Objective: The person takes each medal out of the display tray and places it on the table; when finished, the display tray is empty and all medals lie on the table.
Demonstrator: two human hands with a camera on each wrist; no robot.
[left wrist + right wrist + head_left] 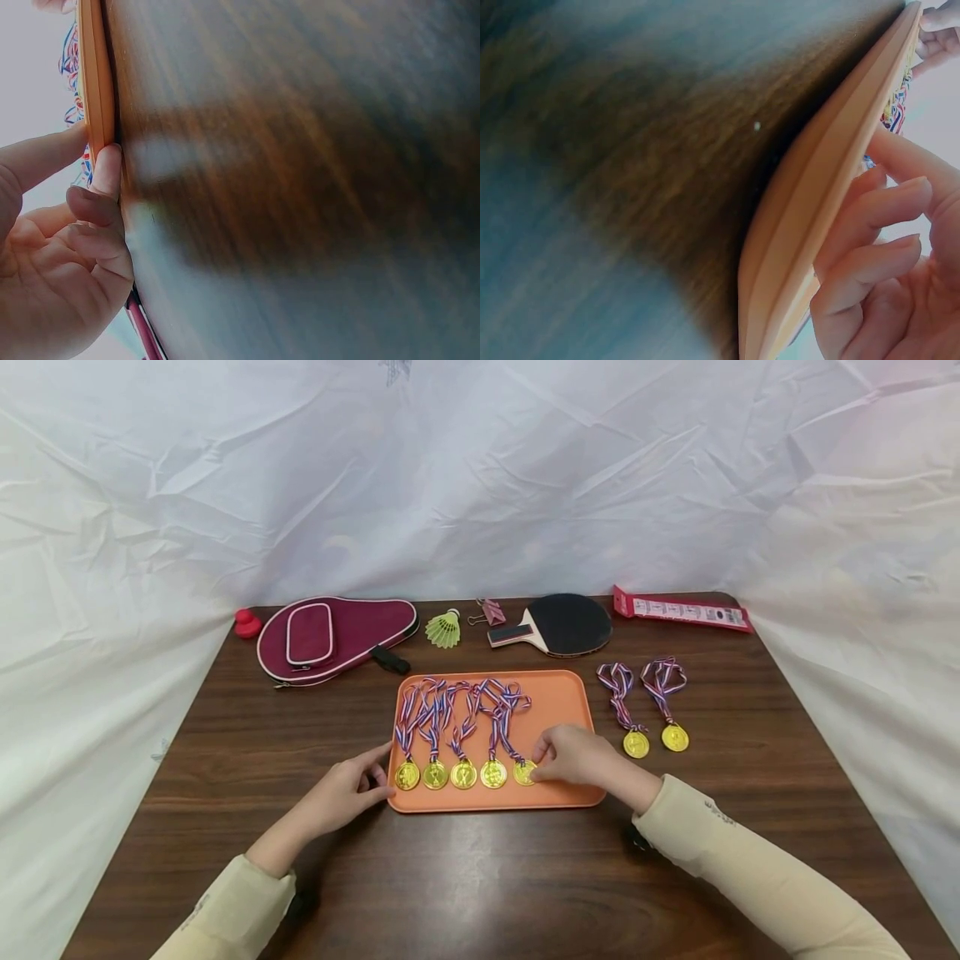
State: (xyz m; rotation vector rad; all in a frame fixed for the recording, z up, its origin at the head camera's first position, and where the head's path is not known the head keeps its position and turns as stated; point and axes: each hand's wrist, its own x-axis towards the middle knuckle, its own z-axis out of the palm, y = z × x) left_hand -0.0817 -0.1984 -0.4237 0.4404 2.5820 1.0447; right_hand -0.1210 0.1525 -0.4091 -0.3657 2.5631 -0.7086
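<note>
An orange tray lies on the table with several gold medals in a row inside it, their striped ribbons stretching toward the back. My left hand holds the tray's left edge near the front corner, thumb and fingers against the rim. In the left wrist view, that hand has its other fingers curled below the rim. Reaching over the tray, my right hand pinches the edge of the rightmost medal in the row. The right wrist view shows this hand behind the tray wall, which hides the medal's contact.
Two more medals with ribbons lie right of the tray. Along the back are a red knob-like object, a maroon paddle case, a yellow shuttlecock, a pink binder clip, a table tennis paddle and a red package.
</note>
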